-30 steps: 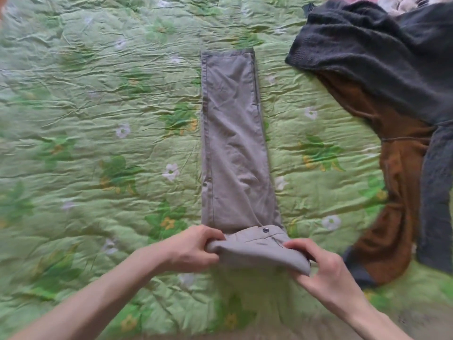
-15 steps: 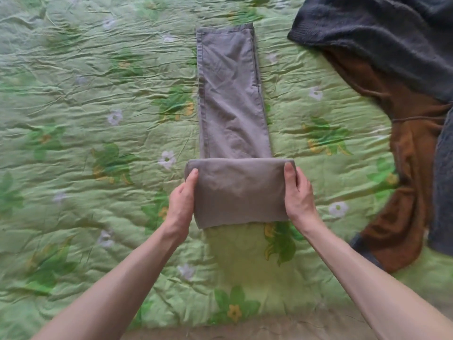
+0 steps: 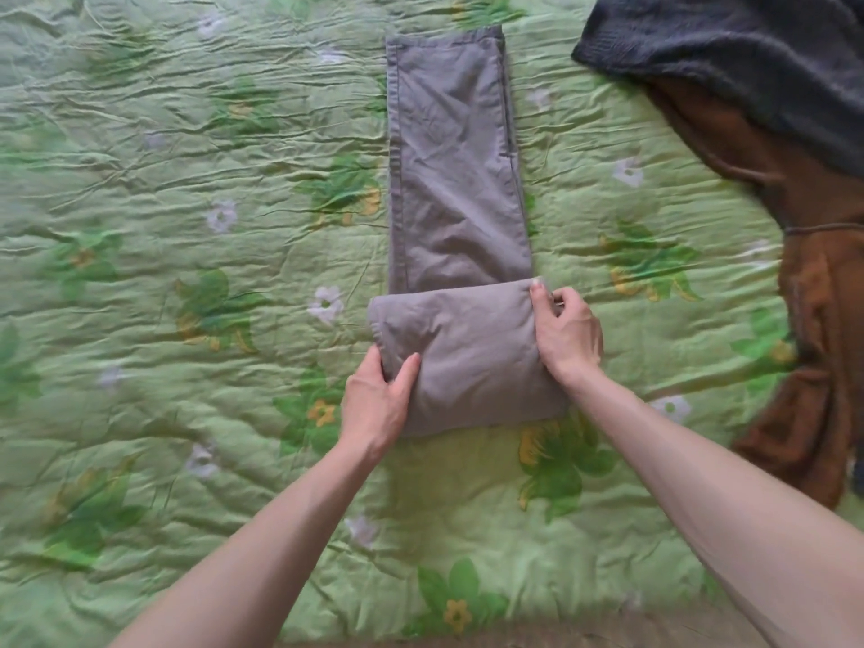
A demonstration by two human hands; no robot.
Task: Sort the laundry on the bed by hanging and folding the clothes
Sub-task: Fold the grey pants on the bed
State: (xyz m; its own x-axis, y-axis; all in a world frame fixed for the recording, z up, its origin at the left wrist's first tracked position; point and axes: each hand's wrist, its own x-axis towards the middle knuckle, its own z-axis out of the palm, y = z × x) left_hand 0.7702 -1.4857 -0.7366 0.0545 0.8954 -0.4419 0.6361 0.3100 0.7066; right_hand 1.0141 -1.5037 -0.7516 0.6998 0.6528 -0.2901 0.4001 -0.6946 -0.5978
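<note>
Trousers of grey cotton (image 3: 456, 180), legs stacked, lie mid-quilt, near end folded over once. Left hand (image 3: 376, 406) pinches that fold's left edge; right hand (image 3: 563, 332) grips its right corner. Right of the trousers, a dark grey knit (image 3: 748, 58) and brown garment (image 3: 823, 292) wait unsorted.

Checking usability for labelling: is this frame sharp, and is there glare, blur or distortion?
Head view: soft even daylight, no glare; grey trousers and both hands, left and right, fairly sharp; the green quilt smears toward the edges, with wide-angle stretch on the forearms.
</note>
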